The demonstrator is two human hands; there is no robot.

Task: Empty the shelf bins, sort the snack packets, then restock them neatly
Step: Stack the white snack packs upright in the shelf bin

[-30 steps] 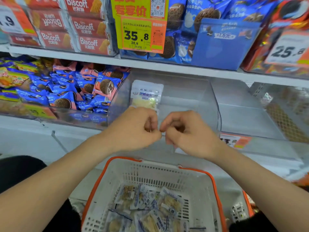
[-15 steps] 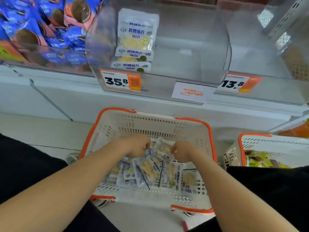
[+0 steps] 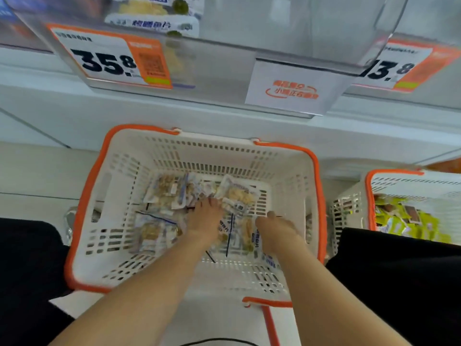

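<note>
Nearest the viewer, dark clothing frames both sides. The left forearm and right forearm reach forward and down into a white basket with an orange rim, which sits on the floor. The left grip lies knuckles-up on the heap of snack packets, its fingertips touching the near edge of one raised packet. Blur hides whether the fingers curl round anything, so I cannot tell if it is grasping or released. The right grip sits just to the right of the left one and apart from it, fingers bent down onto the packets beneath; whether it holds one cannot be told either. The packets are clear-and-white pouches with pale yellowish contents, spread under both grips, to the left of the left grip and just beyond its fingertips, all on the basket's bottom. Well to the right of the right grip stands a second basket holding yellow-green packets. Beyond both grips runs the white shelf edge, and above it a clear bin carrying a 35.8 price tag and a white sign with orange writing. A 13.8 price tag sits further right. A few stocked packets, white with blue print, lie in the bin's left part, far beyond the left grip.
</note>
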